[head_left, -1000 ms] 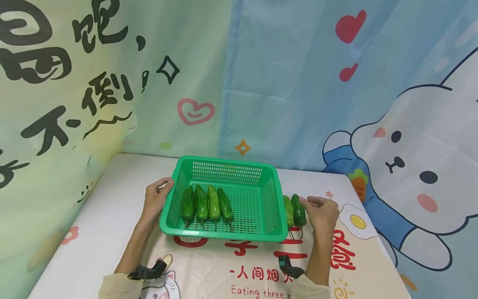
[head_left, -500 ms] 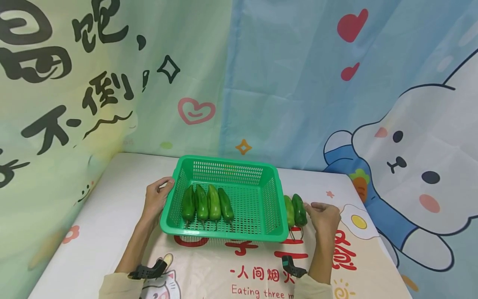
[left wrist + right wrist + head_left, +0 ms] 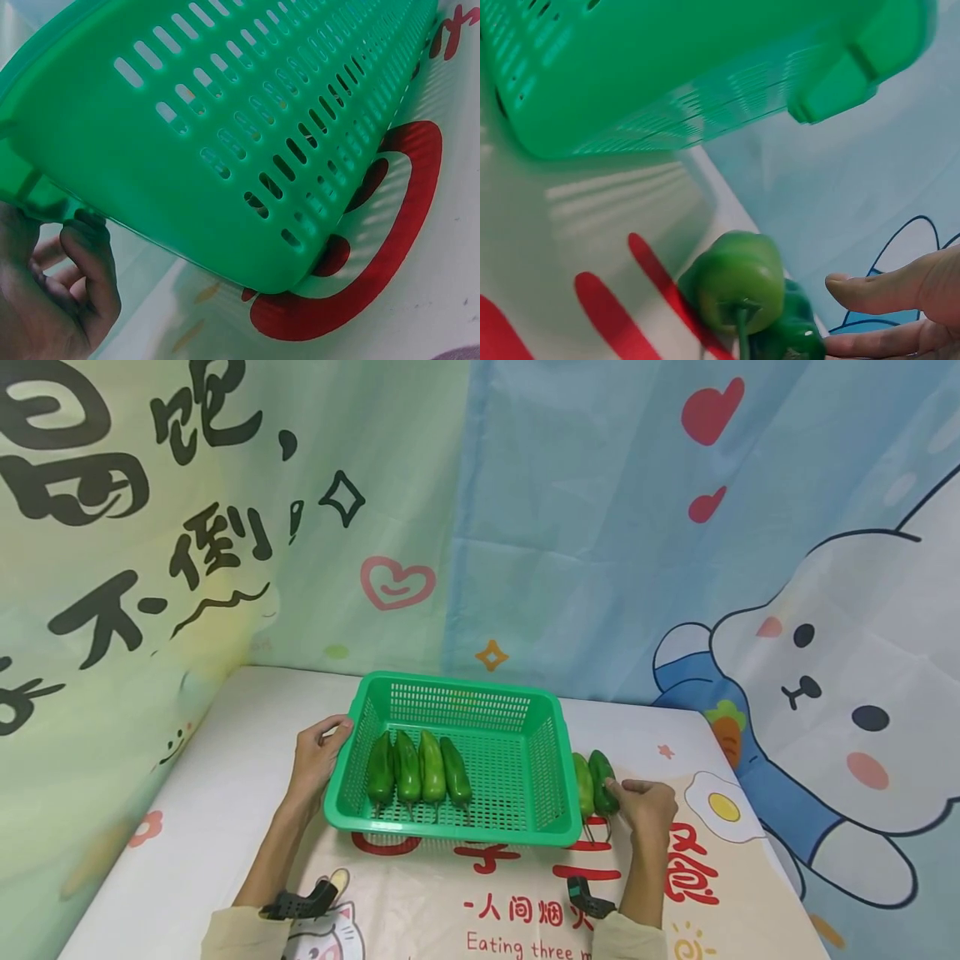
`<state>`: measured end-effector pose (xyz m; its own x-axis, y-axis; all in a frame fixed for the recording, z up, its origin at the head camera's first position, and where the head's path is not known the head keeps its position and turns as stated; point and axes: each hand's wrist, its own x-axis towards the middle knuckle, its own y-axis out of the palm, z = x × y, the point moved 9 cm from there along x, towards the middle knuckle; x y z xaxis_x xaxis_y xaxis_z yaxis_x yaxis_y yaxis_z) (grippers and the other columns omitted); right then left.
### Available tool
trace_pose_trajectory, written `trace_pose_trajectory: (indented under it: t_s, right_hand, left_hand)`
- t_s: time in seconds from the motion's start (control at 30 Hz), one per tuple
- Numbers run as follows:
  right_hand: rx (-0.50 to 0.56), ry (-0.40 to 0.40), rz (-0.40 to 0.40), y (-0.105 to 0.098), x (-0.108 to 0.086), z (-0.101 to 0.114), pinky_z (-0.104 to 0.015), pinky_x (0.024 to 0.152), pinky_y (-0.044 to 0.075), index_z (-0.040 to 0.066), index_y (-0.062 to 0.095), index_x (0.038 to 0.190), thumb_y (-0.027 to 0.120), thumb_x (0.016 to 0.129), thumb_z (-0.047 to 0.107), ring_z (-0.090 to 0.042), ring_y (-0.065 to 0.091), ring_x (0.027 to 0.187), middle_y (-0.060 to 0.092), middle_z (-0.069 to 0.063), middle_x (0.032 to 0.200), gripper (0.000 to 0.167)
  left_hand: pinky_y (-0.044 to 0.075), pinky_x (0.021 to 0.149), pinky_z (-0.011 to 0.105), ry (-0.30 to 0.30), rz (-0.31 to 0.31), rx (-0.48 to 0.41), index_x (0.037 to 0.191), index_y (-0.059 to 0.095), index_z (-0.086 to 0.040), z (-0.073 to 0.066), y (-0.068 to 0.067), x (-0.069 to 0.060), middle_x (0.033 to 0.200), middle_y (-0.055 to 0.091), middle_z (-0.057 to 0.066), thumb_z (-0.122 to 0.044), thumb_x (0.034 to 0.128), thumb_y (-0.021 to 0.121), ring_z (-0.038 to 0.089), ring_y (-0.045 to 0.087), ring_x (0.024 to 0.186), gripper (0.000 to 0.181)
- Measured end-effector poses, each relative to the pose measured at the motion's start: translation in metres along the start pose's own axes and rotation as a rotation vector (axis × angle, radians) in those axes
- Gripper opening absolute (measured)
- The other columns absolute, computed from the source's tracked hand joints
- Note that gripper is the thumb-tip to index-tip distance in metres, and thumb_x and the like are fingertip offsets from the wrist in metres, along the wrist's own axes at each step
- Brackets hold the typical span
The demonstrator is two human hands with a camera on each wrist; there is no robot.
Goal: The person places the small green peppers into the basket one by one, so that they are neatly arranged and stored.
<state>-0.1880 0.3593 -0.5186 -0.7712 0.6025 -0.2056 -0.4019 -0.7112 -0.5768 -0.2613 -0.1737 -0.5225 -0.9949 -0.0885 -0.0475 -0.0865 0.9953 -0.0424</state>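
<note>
At its left rim, my left hand (image 3: 317, 758) grips a green plastic basket (image 3: 450, 835); the left wrist view has the fingers (image 3: 94, 262) curled beneath the rim. Inside, several green peppers (image 3: 432, 768) lie side by side in the left half, stems toward me. Right of the basket are two more peppers on the table: a lighter one (image 3: 739, 281) next to the basket and a darker one (image 3: 791, 330) beside it. My right hand (image 3: 647, 806) is at the darker pepper's right side. Its fingers reach that pepper, while the thumb (image 3: 870, 291) stands apart from it.
The table (image 3: 217, 752) has a printed cover with red characters and a fried egg picture (image 3: 722, 807). Behind it hangs a printed cloth (image 3: 540, 552) with hearts and a cartoon rabbit. Each wrist wears a black strap (image 3: 300, 903).
My right hand first drew slightly down and right from the darker pepper, then came back left to its lower side. The left hand and basket stayed in place.
</note>
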Motion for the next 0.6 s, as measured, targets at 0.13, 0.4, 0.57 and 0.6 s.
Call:
trace_pose_trajectory:
  t_s: [0.13, 0.4, 0.57, 0.6]
  right_hand:
    - [0.010, -0.011, -0.016, 0.0024, 0.0025, -0.0062, -0.019, 0.063, 0.049, -0.016, 0.071, 0.127, 0.078, 0.102, 0.021, -0.035, 0.068, 0.097, 0.068, -0.038, 0.127, 0.045]
    - [0.041, -0.011, -0.027, 0.0048, 0.0039, -0.0091, -0.016, 0.061, 0.047, -0.016, 0.073, 0.123, 0.080, 0.101, 0.020, -0.032, 0.068, 0.093, 0.069, -0.037, 0.123, 0.043]
    - [0.050, 0.030, -0.014, 0.0092, 0.0047, -0.0108, -0.016, 0.062, 0.045, -0.014, 0.072, 0.126, 0.080, 0.101, 0.020, -0.034, 0.065, 0.100, 0.067, -0.035, 0.128, 0.043]
    - [0.049, 0.037, -0.015, 0.0098, 0.0048, -0.0113, -0.016, 0.062, 0.045, -0.014, 0.072, 0.127, 0.080, 0.101, 0.020, -0.036, 0.064, 0.102, 0.067, -0.035, 0.129, 0.043]
  left_hand:
    - [0.068, 0.070, 0.022, -0.003, 0.001, -0.006, 0.146, 0.063, 0.004, 0.0003, 0.0001, -0.0001, 0.109, 0.084, 0.014, -0.033, 0.1157, 0.057, 0.004, 0.079, 0.076, 0.048]
    - [0.068, 0.069, 0.022, -0.005, -0.004, 0.000, 0.146, 0.063, 0.004, -0.0001, -0.0014, 0.0003, 0.106, 0.085, 0.012, -0.032, 0.1155, 0.058, 0.003, 0.078, 0.075, 0.048]
    - [0.068, 0.069, 0.022, -0.007, -0.003, 0.007, 0.146, 0.063, 0.003, -0.0001, -0.0011, -0.0002, 0.109, 0.084, 0.015, -0.032, 0.1157, 0.058, 0.003, 0.079, 0.076, 0.047]
    - [0.068, 0.069, 0.022, -0.008, -0.002, 0.007, 0.146, 0.063, 0.003, 0.0000, -0.0009, -0.0004, 0.109, 0.084, 0.016, -0.032, 0.1157, 0.058, 0.003, 0.079, 0.076, 0.047]
